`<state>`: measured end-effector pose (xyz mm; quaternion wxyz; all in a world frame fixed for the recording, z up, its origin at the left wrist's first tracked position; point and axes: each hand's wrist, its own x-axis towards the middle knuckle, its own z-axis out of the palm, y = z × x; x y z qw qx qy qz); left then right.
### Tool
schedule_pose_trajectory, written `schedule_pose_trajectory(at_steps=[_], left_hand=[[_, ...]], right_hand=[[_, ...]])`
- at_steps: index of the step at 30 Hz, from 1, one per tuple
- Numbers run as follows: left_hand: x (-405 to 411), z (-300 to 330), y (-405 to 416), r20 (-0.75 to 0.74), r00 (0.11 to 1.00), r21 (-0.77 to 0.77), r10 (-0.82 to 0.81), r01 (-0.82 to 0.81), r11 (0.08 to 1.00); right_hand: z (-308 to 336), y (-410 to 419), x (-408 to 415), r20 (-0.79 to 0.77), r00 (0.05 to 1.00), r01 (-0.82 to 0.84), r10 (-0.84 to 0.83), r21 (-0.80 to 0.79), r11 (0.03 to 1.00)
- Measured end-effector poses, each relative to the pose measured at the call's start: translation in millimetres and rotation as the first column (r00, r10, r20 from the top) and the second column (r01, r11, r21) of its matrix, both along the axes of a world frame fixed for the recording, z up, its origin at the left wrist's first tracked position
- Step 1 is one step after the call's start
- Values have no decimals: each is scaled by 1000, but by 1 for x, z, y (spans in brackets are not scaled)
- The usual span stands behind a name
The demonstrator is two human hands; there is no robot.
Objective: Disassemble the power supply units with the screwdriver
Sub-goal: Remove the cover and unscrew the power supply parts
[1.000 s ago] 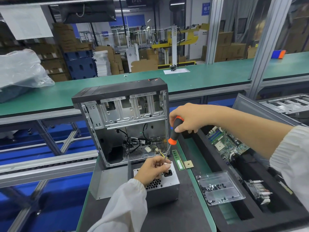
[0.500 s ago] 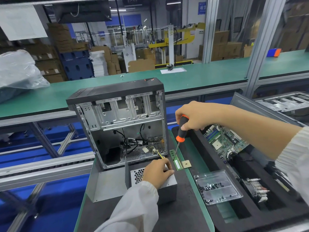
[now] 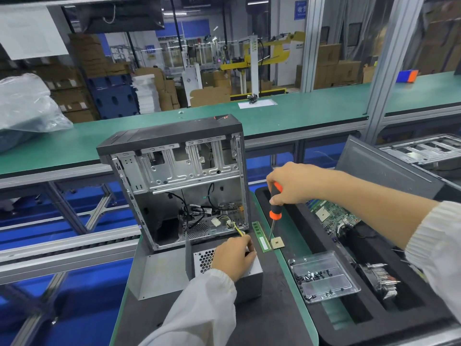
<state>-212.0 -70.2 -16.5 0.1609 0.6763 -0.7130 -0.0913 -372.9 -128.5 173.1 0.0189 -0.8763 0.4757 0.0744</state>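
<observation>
A factory floor, with a long green-topped workbench [image 3: 299,116] running across the middle on a silver aluminium frame [image 3: 389,66], and blue flooring [image 3: 74,290] visible beneath metal rails. Behind clear partition panels, stacks of brown cardboard boxes [image 3: 336,66] and blue plastic pallets [image 3: 112,98] fill the hall beside a yellow machine [image 3: 274,51], under strip ceiling lights [image 3: 257,2]. A clear plastic bag [image 3: 27,106] rests on the bench at far left, and a white sheet of paper [image 3: 257,103] lies near its centre.
</observation>
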Motion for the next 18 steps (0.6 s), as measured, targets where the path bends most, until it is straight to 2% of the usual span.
schedule_pose_trajectory(at_steps=[3, 10, 18], left_hand=[[-2, 1, 0, 33, 999, -3, 1, -1, 1000], [-3, 4, -3, 127, 991, 4, -31, 30, 1000], [-5, 4, -4, 109, 994, 35, 0, -4, 999]], right_hand=[[-27, -2, -1, 22, 1000, 3, -2, -59, 998], [-78, -1, -4, 65, 995, 72, -72, -2, 997], [-97, 6, -7, 91, 993, 68, -69, 9, 998]])
